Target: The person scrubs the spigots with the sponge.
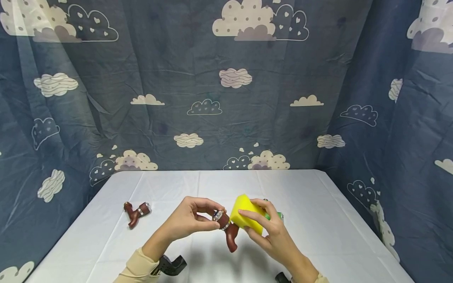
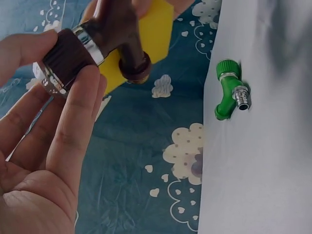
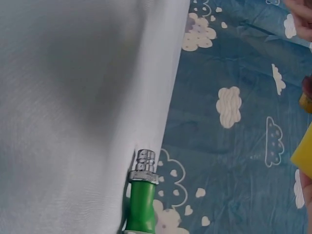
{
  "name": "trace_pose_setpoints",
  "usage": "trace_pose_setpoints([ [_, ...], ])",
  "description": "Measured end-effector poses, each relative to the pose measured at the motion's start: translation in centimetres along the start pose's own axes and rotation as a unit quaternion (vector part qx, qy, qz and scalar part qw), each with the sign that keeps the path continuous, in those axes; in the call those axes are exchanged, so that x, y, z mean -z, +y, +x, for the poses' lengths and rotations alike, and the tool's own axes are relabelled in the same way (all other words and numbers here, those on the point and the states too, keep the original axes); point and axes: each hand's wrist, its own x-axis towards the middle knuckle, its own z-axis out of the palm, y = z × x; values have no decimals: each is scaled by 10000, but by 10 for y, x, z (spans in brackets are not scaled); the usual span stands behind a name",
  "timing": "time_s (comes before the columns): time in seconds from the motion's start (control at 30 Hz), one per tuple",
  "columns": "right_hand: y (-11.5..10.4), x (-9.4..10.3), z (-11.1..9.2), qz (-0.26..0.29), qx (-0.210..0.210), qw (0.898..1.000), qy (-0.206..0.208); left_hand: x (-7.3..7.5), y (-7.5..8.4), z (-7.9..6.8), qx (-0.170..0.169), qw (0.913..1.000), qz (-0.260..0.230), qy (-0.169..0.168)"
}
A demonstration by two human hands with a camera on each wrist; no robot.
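Raised over the white table is a brown tap (image 1: 231, 236) with silver bands, its curved spout pointing down in the head view. My left hand (image 1: 191, 221) pinches its ribbed knob between thumb and fingers, as the left wrist view also shows on the tap (image 2: 117, 24). A yellow sponge (image 1: 243, 211) is in my right hand (image 1: 271, 232), gripped between thumb and fingers. The sponge lies against the tap's body in the head view. In the right wrist view only a corner of the sponge (image 3: 304, 153) shows at the right edge.
A second brown tap (image 1: 136, 214) lies on the table's left side. Behind my right hand lies a green tap (image 2: 228, 95) with a silver nozzle, mostly hidden in the head view. Dark blue cloud-print cloth (image 1: 170, 78) hangs around the table (image 1: 318, 220).
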Motion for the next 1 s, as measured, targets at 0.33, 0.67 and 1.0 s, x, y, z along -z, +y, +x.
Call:
trace_pose_setpoints([
  [0.33,6,-6,-2,348,-374,9984,242,2,12,-3,-48,9992,-48,-406],
  [0.67,-7,3,3,4563,-3255,8260,-600,0,11,0,-793,9855,-1272,-799],
  [1.0,-11,8,5,7175,-4033,5625,-782,-20,-3,6,-1255,9844,-1196,-288],
])
